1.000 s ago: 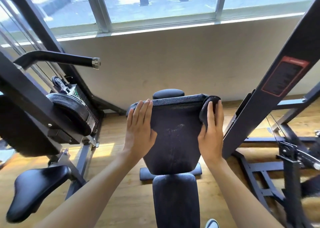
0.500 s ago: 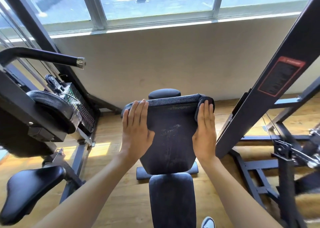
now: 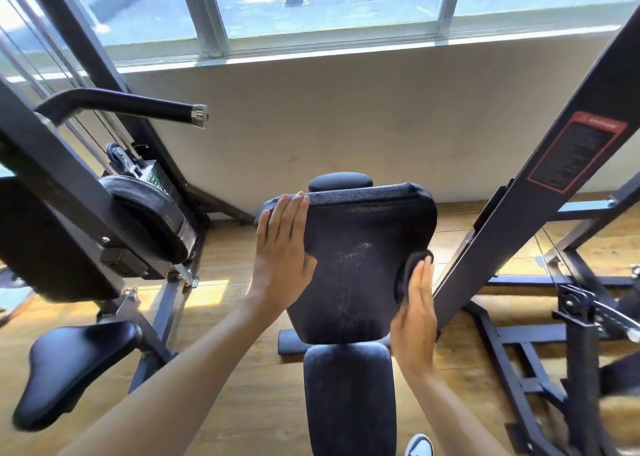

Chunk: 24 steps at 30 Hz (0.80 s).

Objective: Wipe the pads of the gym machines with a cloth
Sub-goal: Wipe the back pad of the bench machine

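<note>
Both hands are on the black back pad [image 3: 349, 265] of the bench here, one on each flank. The left hand [image 3: 282, 258] lies flat against the pad's left edge, fingers straight and together, fingertips reaching up to the top corner, holding nothing. Over on the other side, the right hand [image 3: 415, 310] presses a dark cloth [image 3: 410, 272] against the pad's right edge, about halfway down its height; the fingers run straight along the cloth rather than wrapping it, and the cloth bunches out above the fingertips. There's a pale, dusty smear across the middle of the pad, between the two hands. Below it sits the seat pad [image 3: 349, 396], narrow and dark, running down toward the camera. Off to the left, another machine shows a rounded black pad [image 3: 149, 213] and a small saddle-shaped seat [image 3: 72, 365], with a chrome-capped handle bar [image 3: 131, 105] jutting out above. A black frame post [image 3: 540, 185] with a red-bordered label slants up on the right. Wooden floor [image 3: 225, 369] underneath, sunlit window [image 3: 329, 5] along the back wall.
</note>
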Each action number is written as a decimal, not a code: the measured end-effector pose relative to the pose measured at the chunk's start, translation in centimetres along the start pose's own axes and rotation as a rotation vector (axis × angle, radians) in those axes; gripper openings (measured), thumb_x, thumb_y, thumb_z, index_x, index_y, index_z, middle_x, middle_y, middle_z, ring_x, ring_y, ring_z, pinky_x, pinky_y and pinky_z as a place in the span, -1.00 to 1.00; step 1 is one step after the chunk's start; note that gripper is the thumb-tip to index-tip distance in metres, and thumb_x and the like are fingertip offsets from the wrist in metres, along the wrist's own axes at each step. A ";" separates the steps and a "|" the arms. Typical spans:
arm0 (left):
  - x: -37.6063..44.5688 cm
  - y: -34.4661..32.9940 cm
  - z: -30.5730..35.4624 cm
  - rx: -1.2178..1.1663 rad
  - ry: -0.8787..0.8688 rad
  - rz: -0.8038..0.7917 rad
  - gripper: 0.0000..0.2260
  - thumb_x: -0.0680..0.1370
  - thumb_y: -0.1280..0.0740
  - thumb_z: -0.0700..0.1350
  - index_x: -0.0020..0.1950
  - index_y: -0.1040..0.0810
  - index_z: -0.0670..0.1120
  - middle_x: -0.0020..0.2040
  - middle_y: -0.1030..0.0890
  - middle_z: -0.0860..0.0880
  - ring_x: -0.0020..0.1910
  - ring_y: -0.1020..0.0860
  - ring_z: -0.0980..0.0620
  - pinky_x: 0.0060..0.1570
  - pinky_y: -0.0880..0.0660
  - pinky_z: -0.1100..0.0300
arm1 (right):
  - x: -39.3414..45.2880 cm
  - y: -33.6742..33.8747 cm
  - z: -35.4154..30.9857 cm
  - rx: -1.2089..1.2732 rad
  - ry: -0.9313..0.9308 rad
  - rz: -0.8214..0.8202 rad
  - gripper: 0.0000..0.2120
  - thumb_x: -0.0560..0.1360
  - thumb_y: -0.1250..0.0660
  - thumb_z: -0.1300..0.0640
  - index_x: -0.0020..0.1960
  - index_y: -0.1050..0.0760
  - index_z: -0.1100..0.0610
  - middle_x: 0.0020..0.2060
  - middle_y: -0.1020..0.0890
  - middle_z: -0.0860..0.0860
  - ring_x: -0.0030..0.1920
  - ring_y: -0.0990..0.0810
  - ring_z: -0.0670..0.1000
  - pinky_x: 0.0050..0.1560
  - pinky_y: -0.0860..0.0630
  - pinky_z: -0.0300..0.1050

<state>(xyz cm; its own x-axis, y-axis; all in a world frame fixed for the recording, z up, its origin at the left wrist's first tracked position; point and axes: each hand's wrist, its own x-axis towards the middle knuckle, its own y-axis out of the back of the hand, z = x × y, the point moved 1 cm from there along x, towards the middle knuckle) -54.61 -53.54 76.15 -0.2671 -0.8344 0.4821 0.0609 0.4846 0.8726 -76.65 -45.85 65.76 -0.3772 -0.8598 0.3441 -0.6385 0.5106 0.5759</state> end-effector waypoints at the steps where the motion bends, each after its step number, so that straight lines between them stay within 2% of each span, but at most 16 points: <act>1: 0.0 0.0 -0.1 -0.002 0.002 -0.001 -0.09 0.33 -0.41 -0.16 0.65 -0.14 -0.21 0.63 -0.22 -0.15 0.63 -0.16 -0.17 0.63 0.03 -0.11 | 1.1 0.6 -1.1 0.022 0.010 0.052 -0.21 0.51 -0.18 0.59 0.66 -0.10 0.20 0.66 -0.08 -0.05 0.64 -0.05 -0.10 0.56 -0.04 -0.35; 3: -0.1 -0.1 -0.1 -0.013 0.011 -0.003 -0.10 0.33 -0.41 -0.16 0.65 -0.14 -0.21 0.63 -0.23 -0.15 0.62 -0.16 -0.18 0.62 0.03 -0.11 | 3.5 1.5 -3.2 0.036 0.055 0.118 -0.25 0.54 -0.18 0.54 0.66 -0.10 0.19 0.66 -0.08 0.00 0.64 -0.03 -0.08 0.55 -0.06 -0.37; 5: -0.1 -0.1 0.1 -0.014 0.013 0.007 -0.09 0.32 -0.42 -0.16 0.64 -0.16 -0.21 0.62 -0.24 -0.15 0.62 -0.18 -0.18 0.62 0.02 -0.11 | 5.5 1.3 -4.3 -0.014 0.125 0.126 -0.22 0.51 -0.16 0.57 0.66 -0.09 0.20 0.66 -0.04 -0.02 0.65 -0.01 -0.03 0.57 -0.11 -0.27; 7: -0.1 -0.1 0.2 -0.014 0.016 0.025 -0.08 0.31 -0.43 -0.16 0.64 -0.17 -0.22 0.62 -0.24 -0.15 0.61 -0.18 -0.18 0.61 0.01 -0.12 | 6.0 0.0 -3.8 -0.120 0.165 0.068 -0.13 0.42 -0.18 0.62 0.66 -0.08 0.21 0.67 -0.04 0.01 0.66 -0.04 0.05 0.57 -0.14 -0.23; 9: -0.1 -0.1 0.3 -0.014 0.014 0.030 -0.08 0.30 -0.43 -0.16 0.64 -0.17 -0.22 0.62 -0.24 -0.15 0.61 -0.19 -0.18 0.61 -0.01 -0.13 | 5.0 -1.3 -1.8 -0.197 0.140 -0.008 -0.05 0.32 -0.26 0.64 0.64 -0.12 0.22 0.65 -0.11 0.09 0.63 -0.15 0.14 0.55 -0.16 -0.23; 12: 0.0 -0.1 0.2 -0.014 0.013 0.017 -0.08 0.31 -0.43 -0.15 0.64 -0.16 -0.22 0.62 -0.24 -0.15 0.62 -0.18 -0.18 0.61 -0.02 -0.13 | 2.0 -2.2 1.2 -0.228 0.107 -0.138 0.02 0.21 -0.31 0.67 0.62 -0.19 0.21 0.65 -0.09 0.06 0.59 -0.24 0.19 0.45 -0.43 0.08; 14: -0.1 -0.1 0.3 -0.023 0.012 0.008 -0.09 0.32 -0.42 -0.15 0.64 -0.15 -0.21 0.62 -0.23 -0.15 0.62 -0.17 -0.18 0.61 -0.02 -0.14 | 0.3 -2.0 1.7 -0.164 0.084 -0.152 -0.01 0.27 -0.26 0.68 0.63 -0.19 0.19 0.65 -0.04 -0.07 0.61 -0.21 0.11 0.47 -0.39 0.12; 16: -0.1 -0.1 0.2 -0.025 0.014 0.013 -0.10 0.34 -0.42 -0.15 0.64 -0.15 -0.20 0.62 -0.23 -0.15 0.62 -0.18 -0.18 0.61 -0.03 -0.14 | 0.3 -1.4 0.4 -0.040 0.051 -0.047 -0.15 0.42 -0.25 0.64 0.63 -0.20 0.19 0.63 -0.11 -0.13 0.61 -0.19 0.01 0.54 -0.31 -0.02; 18: 0.0 -0.3 0.0 -0.028 0.016 0.012 -0.10 0.34 -0.43 -0.15 0.64 -0.15 -0.19 0.62 -0.23 -0.15 0.62 -0.18 -0.18 0.61 -0.03 -0.14 | 1.9 -0.2 -2.3 0.055 0.094 0.121 -0.28 0.52 -0.22 0.58 0.62 -0.22 0.22 0.62 -0.19 -0.06 0.61 -0.18 -0.02 0.56 -0.22 -0.16; 19: 0.0 -0.3 0.0 -0.031 0.015 0.006 -0.10 0.34 -0.43 -0.15 0.64 -0.15 -0.19 0.62 -0.23 -0.15 0.62 -0.17 -0.18 0.61 -0.03 -0.14 | 3.0 0.4 -3.6 0.078 0.133 0.181 -0.32 0.54 -0.19 0.57 0.61 -0.22 0.23 0.62 -0.19 -0.03 0.62 -0.16 0.00 0.57 -0.21 -0.15; 21: -0.1 -0.2 0.1 -0.032 0.012 0.002 -0.10 0.33 -0.42 -0.15 0.64 -0.17 -0.20 0.62 -0.23 -0.15 0.62 -0.17 -0.18 0.61 -0.03 -0.15 | 5.4 0.7 -5.3 0.039 0.216 0.195 -0.30 0.52 -0.15 0.58 0.62 -0.20 0.24 0.63 -0.14 -0.02 0.64 -0.09 0.03 0.60 -0.17 -0.11; 24: -0.1 -0.3 0.1 -0.024 0.014 0.003 -0.11 0.34 -0.41 -0.15 0.64 -0.16 -0.20 0.62 -0.23 -0.15 0.62 -0.17 -0.19 0.62 0.00 -0.13 | 6.0 -0.8 -4.5 -0.156 0.273 0.094 -0.13 0.36 -0.24 0.63 0.62 -0.19 0.24 0.64 -0.17 0.11 0.65 -0.06 0.09 0.60 -0.18 0.07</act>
<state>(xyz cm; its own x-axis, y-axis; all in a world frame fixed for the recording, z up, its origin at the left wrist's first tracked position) -54.68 -53.54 75.84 -0.2537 -0.8367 0.4853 0.0850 0.4805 0.8729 -75.42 -51.38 70.68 -0.2219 -0.7875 0.5750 -0.4910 0.5997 0.6318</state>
